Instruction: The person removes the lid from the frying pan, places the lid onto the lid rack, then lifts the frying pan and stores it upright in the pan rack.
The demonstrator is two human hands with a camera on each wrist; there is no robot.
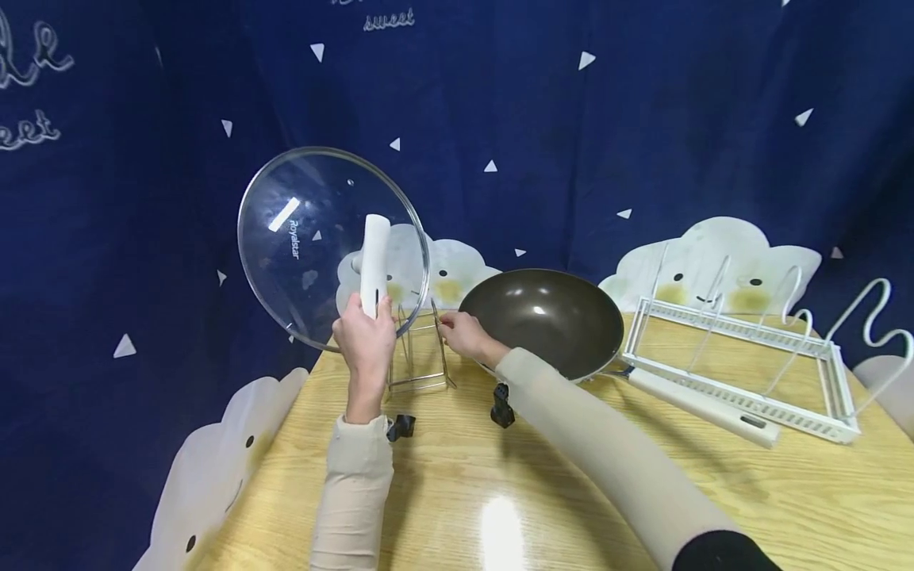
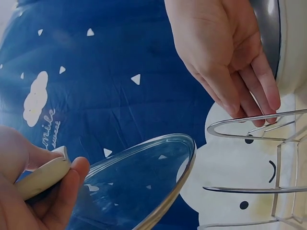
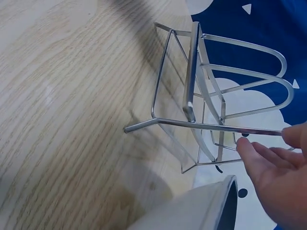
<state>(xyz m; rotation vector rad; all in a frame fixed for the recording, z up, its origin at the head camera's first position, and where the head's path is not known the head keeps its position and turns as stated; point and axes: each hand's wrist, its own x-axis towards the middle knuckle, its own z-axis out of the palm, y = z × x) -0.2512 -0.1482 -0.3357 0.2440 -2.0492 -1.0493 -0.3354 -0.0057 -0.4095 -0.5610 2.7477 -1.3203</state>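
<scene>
My left hand (image 1: 364, 337) grips the white upright handle (image 1: 374, 262) of a large round glass lid (image 1: 307, 270) with a metal rim. The lid is tilted up on edge, raised at the left, its lower right rim overlapping a small metal wire rack (image 3: 191, 72) in the head view. That rack has several looped wires and stands on the table. At its right side my right hand (image 1: 467, 335) pinches a wire between thumb and fingertips, as the right wrist view shows. Just right of this hand sits a dark-lined frying pan (image 1: 543, 317).
The pan's long cream handle (image 1: 703, 406) points right, over the front edge of a white rack (image 1: 743, 396) with wavy dividers. Two small black objects, one a black clip-like piece (image 1: 503, 406), show beside the wrists. A dark blue curtain (image 1: 528, 103) hangs behind the wooden table (image 1: 443, 492).
</scene>
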